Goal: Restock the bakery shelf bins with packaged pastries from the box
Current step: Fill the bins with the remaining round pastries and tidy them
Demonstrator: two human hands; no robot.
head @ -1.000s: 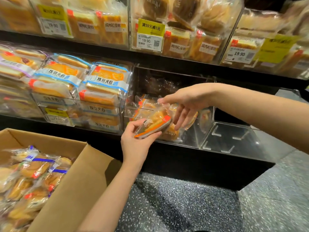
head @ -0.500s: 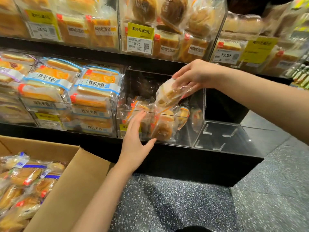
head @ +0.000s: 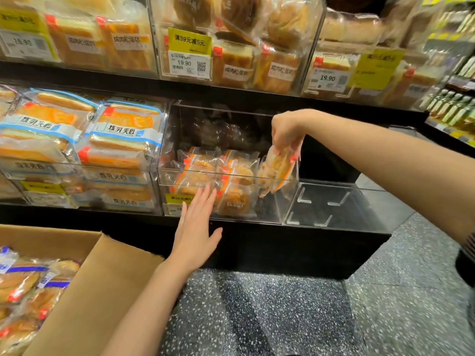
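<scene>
A person restocks a bakery shelf: the right hand (head: pixel 286 132) pinches the top edge of a wrapped pastry (head: pixel 279 168) with curled fingers and hangs it upright at the right end of a clear bin (head: pixel 267 214), its lower half already inside. Holding the pack by its seam lets it drop on edge into the narrow gap beside the rows of pastries already standing there, which seems the reason for the grip. The left hand (head: pixel 195 227) holds nothing; its fingers are straight and spread, the fingertips (head: pixel 205 194) against or just before the bin's front wall, probably to steady the light acrylic while the pack goes in. Whether they actually touch it cannot be told. The open box (head: pixel 102 286) sits near left on the floor, within the left arm's reach, with more pastries in it. To the right of the bin a second bin (head: pixel 331 209) holds no stock.

Half a second ago the right hand held the pack higher, above the middle of the bin and tilted; now it is lower, further right and nearly vertical. The left hand has kept to much the same spot before the bin's front, open as before. A second ago it gripped the pack itself, passing it to the right hand.
</scene>
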